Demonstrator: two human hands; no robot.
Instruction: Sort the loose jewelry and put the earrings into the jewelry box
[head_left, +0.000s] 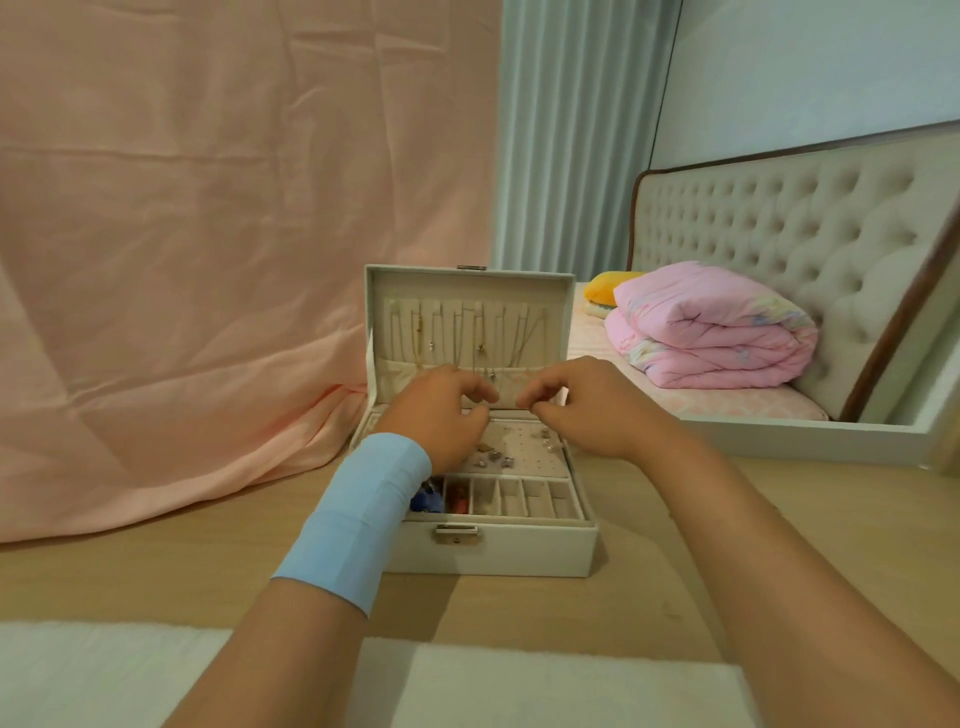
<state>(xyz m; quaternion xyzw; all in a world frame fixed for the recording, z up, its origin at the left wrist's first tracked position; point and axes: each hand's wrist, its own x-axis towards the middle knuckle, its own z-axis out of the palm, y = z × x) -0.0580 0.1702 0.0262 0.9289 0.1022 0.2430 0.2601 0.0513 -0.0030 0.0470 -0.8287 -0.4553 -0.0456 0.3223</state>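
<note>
A white jewelry box (519, 551) stands open on the wooden table, its lid (553, 291) upright with thin necklaces (480, 338) hanging inside. Several small earrings (496, 457) lie on the perforated pad in the tray. The front compartments hold blue (428, 500) and red (457, 501) pieces. My left hand (441, 415), with a blue band on the wrist, and my right hand (582, 410) hover close together over the tray. Both have fingertips pinched, as if on a tiny piece too small to make out.
A pink sheet (208, 260) drapes down onto the table at the left. A white-framed mirror (779, 431) stands at the right behind the box and reflects a bed with a folded pink blanket. White cloth (519, 691) covers the near table edge.
</note>
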